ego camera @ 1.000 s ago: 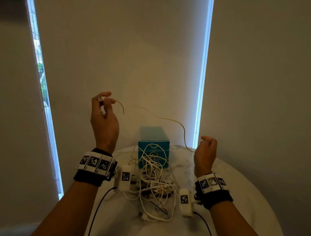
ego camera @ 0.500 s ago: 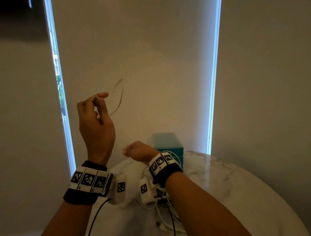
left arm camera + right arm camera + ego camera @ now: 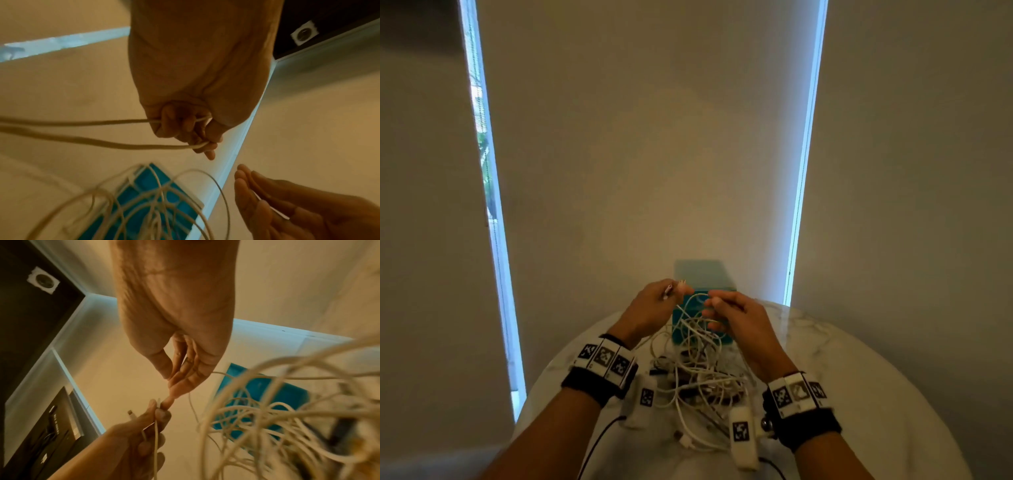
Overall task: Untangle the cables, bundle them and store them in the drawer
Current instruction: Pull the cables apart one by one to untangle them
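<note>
Window strip (image 3: 482,164), far L: daylight gap beside blind, no bearing on task.

L hand (image 3: 654,308): raised above tabletop, fingers curled, pinching thin white cable (image 3: 115,147) w/ connector end poking out past thumb (image 3: 131,414); two runs of it trail off from fist in L wrist view. Firm hold.

Cable tangle (image 3: 702,370), centre: white leads in loose heap on round marble table (image 3: 859,377), between wrists, draped up against drawer front. Several loops lifted toward hands. Nothing bundled yet, by look of it.

Teal drawer unit (image 3: 703,274): behind tangle, near wall; drawers appear closed, partly hidden by cables.

R hand (image 3: 736,311): just beside L, fingers mostly straight and close together, tips near L-hand pinch point. Whether thumb and fingers nip a strand: cannot tell.

Step in hand, judged: freeing one lead from heap. To do well: keep L pinch near connector as anchor, run R fingers down strand to first crossing, pass loops out rather than tugging. Hard pulling likely tightens knots, drags heap off table edge.
</note>
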The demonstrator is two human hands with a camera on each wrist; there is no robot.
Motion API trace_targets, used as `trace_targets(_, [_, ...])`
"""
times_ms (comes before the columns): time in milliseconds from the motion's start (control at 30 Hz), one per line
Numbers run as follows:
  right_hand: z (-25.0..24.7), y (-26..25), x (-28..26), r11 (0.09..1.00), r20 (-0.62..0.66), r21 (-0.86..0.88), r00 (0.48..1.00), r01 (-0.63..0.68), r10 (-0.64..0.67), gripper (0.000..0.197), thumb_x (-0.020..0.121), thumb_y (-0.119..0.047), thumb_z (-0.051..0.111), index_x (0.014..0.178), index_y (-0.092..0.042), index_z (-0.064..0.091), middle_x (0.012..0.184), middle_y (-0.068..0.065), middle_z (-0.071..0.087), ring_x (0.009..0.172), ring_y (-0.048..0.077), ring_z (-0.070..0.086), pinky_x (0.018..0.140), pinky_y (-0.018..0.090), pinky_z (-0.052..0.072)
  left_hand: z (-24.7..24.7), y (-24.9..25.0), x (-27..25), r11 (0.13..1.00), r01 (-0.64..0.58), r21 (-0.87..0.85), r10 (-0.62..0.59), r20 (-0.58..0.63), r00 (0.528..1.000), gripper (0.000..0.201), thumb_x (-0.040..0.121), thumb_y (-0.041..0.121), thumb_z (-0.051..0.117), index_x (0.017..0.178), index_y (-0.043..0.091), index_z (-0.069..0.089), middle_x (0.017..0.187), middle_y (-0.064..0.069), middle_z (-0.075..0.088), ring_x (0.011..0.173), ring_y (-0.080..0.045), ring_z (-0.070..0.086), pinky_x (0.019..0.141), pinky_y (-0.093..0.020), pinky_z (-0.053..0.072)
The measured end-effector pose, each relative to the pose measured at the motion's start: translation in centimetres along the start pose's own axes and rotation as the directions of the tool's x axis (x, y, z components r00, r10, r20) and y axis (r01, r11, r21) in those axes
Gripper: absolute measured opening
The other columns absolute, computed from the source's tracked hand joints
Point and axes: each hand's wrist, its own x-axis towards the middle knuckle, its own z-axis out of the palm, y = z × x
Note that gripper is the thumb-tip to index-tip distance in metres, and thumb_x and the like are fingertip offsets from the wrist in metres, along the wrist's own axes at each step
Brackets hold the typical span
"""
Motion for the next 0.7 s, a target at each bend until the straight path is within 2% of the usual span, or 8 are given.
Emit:
trace_targets(100, [-1.8, 2.6, -1.0, 0.998, -0.075, 0.064, 0.997, 0.016, -0.011, 0.018, 0.103, -0.014, 0.069, 0.119, -0.009, 0.075, 0.105, 0.012, 0.081, 0.096, 0.026, 0.079, 0.078, 0.031, 0.063, 3.3, -0.1, 0.2, 0.988, 0.083, -0.127, -0.057, 0.193, 0.980, 0.035, 0.115, 0.032, 0.046, 0.109, 0.020, 0.079, 0.113, 0.003, 0.077, 0.106, -0.008, 0.070, 0.098, -0.033, 0.052])
trace_targets(200, [-3.0, 3.8, -1.7, 0.998, -0.097, 0.057, 0.995, 0.020, -0.014, 0.020, 0.102, -0.021, 0.071, 0.120, -0.014, 0.078, 0.107, 0.009, 0.081, 0.098, 0.022, 0.078, 0.078, 0.029, 0.062, 5.6, 0.0, 0.4, 0.972, 0.150, -0.183, -0.080, 0.344, 0.935, 0.038, 0.114, 0.029, 0.045, 0.106, 0.011, 0.078, 0.112, -0.002, 0.078, 0.110, -0.017, 0.072, 0.104, -0.036, 0.054])
trace_targets(267, [-3.6, 3.9, -1.8, 1.000, -0.079, 0.018, 0.997, 0.020, -0.018, 0.021, 0.101, -0.023, 0.072, 0.119, -0.016, 0.079, 0.108, 0.007, 0.082, 0.102, 0.023, 0.078, 0.080, 0.029, 0.062, 6.4, 0.7, 0.4, 0.940, 0.236, -0.247, -0.120, 0.407, 0.905, 0.031, 0.113, 0.019, 0.047, 0.102, 0.006, 0.073, 0.104, -0.001, 0.076, 0.101, -0.014, 0.071, 0.096, -0.027, 0.055])
trace_targets(333, [-4.2, 3.9, -1.8, 1.000, -0.065, -0.005, 0.998, 0.024, -0.024, 0.021, 0.101, -0.024, 0.072, 0.119, -0.015, 0.079, 0.108, 0.006, 0.082, 0.103, 0.024, 0.078, 0.082, 0.031, 0.064, 6.8, 1.7, 0.4, 0.909, 0.304, -0.284, -0.160, 0.435, 0.886, 0.029, 0.112, 0.015, 0.045, 0.093, 0.013, 0.067, 0.083, 0.006, 0.069, 0.080, -0.009, 0.064, 0.076, -0.022, 0.051])
trace_targets(433, [-4.8, 3.7, -2.0, 0.999, -0.063, -0.036, 0.998, 0.012, -0.014, 0.023, 0.100, -0.028, 0.074, 0.119, -0.017, 0.081, 0.107, 0.003, 0.083, 0.103, 0.025, 0.077, 0.084, 0.031, 0.063, 7.0, 2.3, 0.5, 0.832, 0.427, -0.353, -0.217, 0.502, 0.838, 0.043, 0.105, 0.055, 0.048, 0.083, 0.018, 0.054, 0.066, 0.003, 0.042, 0.055, -0.012, 0.035, 0.054, -0.028, 0.029])
trace_targets(533, [-4.7, 3.4, -2.4, 0.998, -0.072, -0.058, 0.997, 0.033, -0.038, 0.022, 0.100, -0.029, 0.074, 0.116, -0.015, 0.082, 0.106, 0.000, 0.083, 0.100, 0.019, 0.077, 0.075, 0.024, 0.060, 7.2, 2.5, 0.6, 0.817, 0.491, -0.302, -0.273, 0.546, 0.792, 0.095, 0.074, 0.107, 0.022, 0.086, 0.018, 0.053, 0.068, -0.002, 0.030, 0.057, -0.019, 0.014, 0.055, -0.033, 0.013])
trace_targets(600, [-4.4, 3.0, -2.7, 0.995, -0.062, -0.075, 0.996, 0.061, -0.066, 0.023, 0.101, -0.032, 0.072, 0.115, -0.017, 0.082, 0.105, -0.001, 0.082, 0.092, 0.012, 0.076, 0.073, 0.022, 0.058, 7.3, 2.9, 0.6, 0.832, 0.487, -0.266, -0.272, 0.569, 0.776, 0.102, 0.060, 0.113, 0.007, 0.073, 0.023, 0.053, 0.068, -0.003, 0.027, 0.061, -0.021, 0.007, 0.058, -0.039, 0.006])
trace_targets(700, [-3.8, 2.9, -3.2, 0.997, 0.021, -0.049, 0.998, 0.056, -0.055, 0.024, 0.101, -0.033, 0.071, 0.116, -0.018, 0.081, 0.099, 0.003, 0.081, 0.079, 0.008, 0.071, 0.072, 0.023, 0.058, 7.7, 2.7, 1.0, 0.839, 0.476, -0.264, -0.253, 0.586, 0.770, 0.103, 0.059, 0.112, 0.001, 0.072, 0.022, 0.050, 0.064, -0.002, 0.029, 0.058, -0.019, 0.009, 0.059, -0.040, 0.005])
